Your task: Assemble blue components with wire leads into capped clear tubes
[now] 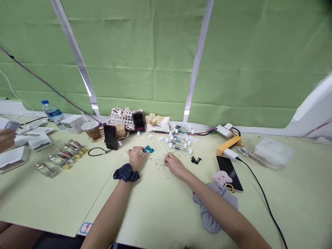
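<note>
My left hand (135, 156) rests at a small heap of shiny blue pieces (149, 148), with thumb and forefinger closing around one at the heap's near side. A dark blue scrunchie (126, 173) circles the left wrist. My right hand (175, 165) is closed in a pinch, and a thin dark pin-like piece (162, 165) sticks out leftward from its fingertips. Fine thin rods (153, 160) and tiny specks (158, 168) lie between the hands. Beyond the right hand are several clear tubes with white caps (178, 145), holding small dark and blue parts.
Small black pieces (196, 160) lie right of my right hand. A phone (232, 174), a grey cloth (215, 221) and a plastic box (271, 154) are farther right. To the left stand a dark upright device (110, 137), drink cups (91, 129) and clear bottles (61, 157); another person's hand (6, 139) shows.
</note>
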The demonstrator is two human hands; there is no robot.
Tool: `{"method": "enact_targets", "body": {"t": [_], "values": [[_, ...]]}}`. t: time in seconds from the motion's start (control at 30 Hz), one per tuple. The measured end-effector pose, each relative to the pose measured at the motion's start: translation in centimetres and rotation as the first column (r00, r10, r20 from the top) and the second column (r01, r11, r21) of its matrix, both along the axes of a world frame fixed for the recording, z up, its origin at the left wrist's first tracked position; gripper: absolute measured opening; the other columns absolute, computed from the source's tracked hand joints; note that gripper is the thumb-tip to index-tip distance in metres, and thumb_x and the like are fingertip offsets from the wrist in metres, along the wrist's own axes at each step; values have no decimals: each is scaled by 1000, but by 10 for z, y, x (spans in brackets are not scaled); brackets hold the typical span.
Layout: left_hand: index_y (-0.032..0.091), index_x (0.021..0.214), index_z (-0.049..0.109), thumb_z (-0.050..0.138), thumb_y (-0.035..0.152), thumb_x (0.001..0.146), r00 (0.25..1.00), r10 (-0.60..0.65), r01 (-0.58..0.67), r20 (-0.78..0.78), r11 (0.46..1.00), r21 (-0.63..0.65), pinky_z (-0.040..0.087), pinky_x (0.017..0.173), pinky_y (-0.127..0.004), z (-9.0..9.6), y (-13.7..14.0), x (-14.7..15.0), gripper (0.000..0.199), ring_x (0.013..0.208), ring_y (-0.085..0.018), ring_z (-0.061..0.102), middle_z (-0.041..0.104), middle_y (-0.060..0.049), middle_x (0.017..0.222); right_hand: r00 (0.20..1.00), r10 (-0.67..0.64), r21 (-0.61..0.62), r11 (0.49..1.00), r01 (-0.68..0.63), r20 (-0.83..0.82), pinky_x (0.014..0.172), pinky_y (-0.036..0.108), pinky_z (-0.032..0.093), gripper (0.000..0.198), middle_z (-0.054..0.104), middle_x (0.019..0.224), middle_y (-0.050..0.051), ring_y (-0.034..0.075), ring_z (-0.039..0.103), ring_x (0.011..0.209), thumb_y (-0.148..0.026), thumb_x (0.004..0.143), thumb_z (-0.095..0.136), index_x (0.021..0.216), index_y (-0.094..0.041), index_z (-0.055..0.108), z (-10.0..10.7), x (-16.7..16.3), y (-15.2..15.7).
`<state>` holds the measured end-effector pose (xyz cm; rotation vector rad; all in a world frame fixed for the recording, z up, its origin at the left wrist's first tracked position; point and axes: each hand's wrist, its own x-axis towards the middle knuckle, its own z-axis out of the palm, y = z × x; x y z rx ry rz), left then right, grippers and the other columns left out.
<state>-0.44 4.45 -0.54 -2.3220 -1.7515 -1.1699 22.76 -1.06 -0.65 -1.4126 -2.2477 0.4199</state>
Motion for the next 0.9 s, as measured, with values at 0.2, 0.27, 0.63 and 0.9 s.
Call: {"method": "enact_targets", "body": {"t": [0.2,0.27,0.63,0.9], "values": [[23,77,62,60,39,75,1000,-28,28,6,1000,13,23,84,-38,0,-1,0,16,93,-24,54,69,-3,87,990,-34,77,997,24,137,72,30,36,12,50,92,8,21,43,91,-7,83,43,79,-17,50,1,-3,-6],[22,77,61,61,39,75,999,-34,34,12,999,11,23,84,-38,0,-1,0,17,93,-23,54,68,-3,87,993,-50,59,997,44,105,72,31,35,13,51,91,8,20,44,88,-7,83,41,81,-17,49,3,1,-5],[22,79,62,59,38,75,999,-21,22,27,999,-32,25,86,-39,-2,0,-3,17,95,-24,54,68,-4,89,977,67,-55,995,-80,-202,77,28,39,19,60,87,4,15,53,83,-9,81,47,86,-18,63,0,16,5],[23,78,66,56,40,77,1000,-12,9,-28,996,-86,27,82,-39,-3,0,-5,20,98,-26,50,67,-6,92,994,20,-25,999,-23,-110,78,28,38,15,58,87,5,16,52,86,-10,80,49,83,-17,62,-4,13,5]]}}
